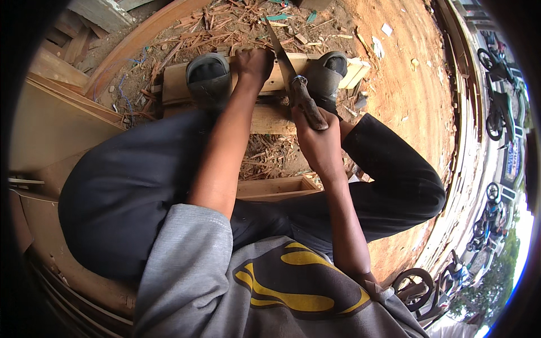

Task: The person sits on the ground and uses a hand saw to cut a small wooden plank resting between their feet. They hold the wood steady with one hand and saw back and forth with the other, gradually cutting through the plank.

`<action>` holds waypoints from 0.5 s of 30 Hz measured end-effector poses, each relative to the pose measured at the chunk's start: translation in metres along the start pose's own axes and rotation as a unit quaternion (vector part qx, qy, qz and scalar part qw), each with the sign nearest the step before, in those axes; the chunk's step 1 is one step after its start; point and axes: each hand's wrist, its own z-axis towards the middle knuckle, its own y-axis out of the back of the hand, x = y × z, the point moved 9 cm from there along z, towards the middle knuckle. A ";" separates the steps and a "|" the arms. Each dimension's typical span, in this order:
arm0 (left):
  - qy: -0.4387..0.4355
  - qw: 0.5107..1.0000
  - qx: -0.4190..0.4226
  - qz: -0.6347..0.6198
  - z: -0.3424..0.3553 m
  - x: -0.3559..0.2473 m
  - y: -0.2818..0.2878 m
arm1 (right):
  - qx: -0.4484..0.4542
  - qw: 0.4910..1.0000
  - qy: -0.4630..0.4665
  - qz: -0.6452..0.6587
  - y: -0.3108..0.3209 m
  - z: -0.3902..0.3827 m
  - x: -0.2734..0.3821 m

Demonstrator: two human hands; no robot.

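Observation:
My right hand (pixel 318 141) is wrapped round the worn wooden handle of a handsaw (pixel 283 61). Its long, narrow blade points away from me and crosses a pale wooden board (pixel 174 83). Just left of the blade, my left hand (pixel 255 65) is closed on the far part of that board, its fingertips partly hidden. Both of my feet press on the board in grey sandals, the left sandal (pixel 208 81) and the right sandal (pixel 325 79), one on each side of my hands. Beneath and nearer lies another length of wood (pixel 270 119).
Wood shavings and offcuts (pixel 208 28) litter the ground. A wooden frame piece (pixel 132 42) and panels (pixel 62 129) stand at the left. A shallow wooden box (pixel 276 187) lies between my legs. Long planks (pixel 463 112) run along the right, with parked motorcycles (pixel 496 112) beyond.

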 end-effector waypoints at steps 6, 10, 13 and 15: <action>-0.052 0.980 0.056 0.182 0.012 0.021 -0.059 | 0.012 1.000 -0.014 0.016 0.018 -0.056 -0.003; -0.064 0.990 0.084 0.089 0.022 -0.013 -0.050 | -0.011 1.000 -0.011 -0.012 0.012 -0.004 -0.005; -0.056 0.997 0.037 0.040 0.021 -0.004 -0.056 | 0.010 0.999 -0.040 -0.019 0.012 -0.008 0.013; -0.008 1.000 -0.002 0.023 0.020 0.030 -0.052 | 0.047 0.998 -0.050 -0.010 0.020 -0.039 0.026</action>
